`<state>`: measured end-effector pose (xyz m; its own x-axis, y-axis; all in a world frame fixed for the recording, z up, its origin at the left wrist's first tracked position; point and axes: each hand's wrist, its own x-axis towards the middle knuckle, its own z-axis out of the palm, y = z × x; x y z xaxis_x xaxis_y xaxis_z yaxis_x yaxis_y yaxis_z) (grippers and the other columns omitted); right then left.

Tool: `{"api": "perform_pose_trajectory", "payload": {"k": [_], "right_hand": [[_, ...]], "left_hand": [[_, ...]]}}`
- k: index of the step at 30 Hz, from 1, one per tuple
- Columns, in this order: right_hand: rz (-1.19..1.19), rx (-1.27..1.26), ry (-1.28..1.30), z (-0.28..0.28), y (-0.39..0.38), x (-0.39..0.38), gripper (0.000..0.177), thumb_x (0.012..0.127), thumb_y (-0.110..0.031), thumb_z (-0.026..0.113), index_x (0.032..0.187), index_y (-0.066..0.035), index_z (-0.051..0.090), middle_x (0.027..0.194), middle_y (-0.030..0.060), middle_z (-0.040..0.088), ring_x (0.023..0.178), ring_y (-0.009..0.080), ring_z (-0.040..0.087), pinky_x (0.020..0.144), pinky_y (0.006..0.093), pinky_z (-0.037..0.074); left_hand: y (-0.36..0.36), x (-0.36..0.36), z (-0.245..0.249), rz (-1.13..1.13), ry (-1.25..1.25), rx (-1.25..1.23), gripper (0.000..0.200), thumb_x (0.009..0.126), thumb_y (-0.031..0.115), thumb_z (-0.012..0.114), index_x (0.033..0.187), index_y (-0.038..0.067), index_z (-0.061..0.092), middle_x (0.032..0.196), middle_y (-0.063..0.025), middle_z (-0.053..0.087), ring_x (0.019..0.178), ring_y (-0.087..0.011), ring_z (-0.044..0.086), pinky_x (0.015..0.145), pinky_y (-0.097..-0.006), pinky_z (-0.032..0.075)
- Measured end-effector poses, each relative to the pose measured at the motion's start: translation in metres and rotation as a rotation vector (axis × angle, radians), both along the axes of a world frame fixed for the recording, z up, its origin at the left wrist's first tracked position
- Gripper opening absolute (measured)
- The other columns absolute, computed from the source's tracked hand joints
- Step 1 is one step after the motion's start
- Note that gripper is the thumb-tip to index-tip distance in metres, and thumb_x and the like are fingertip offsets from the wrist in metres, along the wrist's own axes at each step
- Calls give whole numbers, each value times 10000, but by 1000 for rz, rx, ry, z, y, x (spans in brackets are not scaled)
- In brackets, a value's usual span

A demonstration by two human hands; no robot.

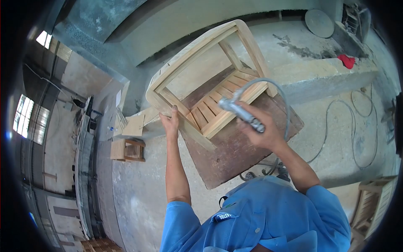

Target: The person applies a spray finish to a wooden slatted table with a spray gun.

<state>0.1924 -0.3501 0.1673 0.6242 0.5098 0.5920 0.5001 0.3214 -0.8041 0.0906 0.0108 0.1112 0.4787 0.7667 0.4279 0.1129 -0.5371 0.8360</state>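
A pale wooden stool or small bench with a slatted shelf (212, 122) rests tilted on a brown board (226, 159). My left hand (170, 120) grips the near left leg of this wooden piece, thumb on its face. In my right hand (262, 128) is a grey metal spray gun or air tool (240, 112), held over the slatted shelf's near edge and blurred by motion. A grey hose (286, 98) loops from the tool around my right wrist.
A smaller wooden stool (127, 150) stands on the floor at left, more slatted wooden pieces (373, 201) at lower right. Hose coils (353, 138) lie on the floor at right. A red cloth (346, 61) sits on a concrete ledge (310, 82).
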Motion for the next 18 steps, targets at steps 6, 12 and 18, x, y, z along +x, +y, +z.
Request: {"api": "perform_pose_trajectory", "payload": {"k": [6, 12, 18], "right_hand": [[-15, -79, 25, 4, 16, -23, 516, 825, -213, 732, 1294, -58, 581, 1013, 198, 687, 795, 196, 679, 704, 308, 521], [-516, -94, 98, -15, -38, 21, 467, 851, -233, 706, 1254, -22, 602, 1036, 189, 694, 886, 207, 686, 774, 295, 513], [-659, -106, 161, -91, -80, 22, 420, 858, -200, 703, 1222, -10, 617, 1127, 176, 679, 1053, 241, 651, 918, 320, 477]], "left_hand": [[33, 15, -3, -98, -17, -77, 629, 877, 361, 705, 1289, -23, 426, 1181, -159, 578, 1072, -233, 559, 937, -355, 436], [68, 30, 6, -115, 31, -69, 599, 862, 394, 713, 1271, 12, 500, 1176, -122, 601, 1071, -221, 572, 935, -349, 443], [126, 39, 9, 33, 275, -26, 681, 778, 541, 711, 1241, 70, 542, 1049, -84, 642, 829, -219, 606, 563, -392, 416]]}}
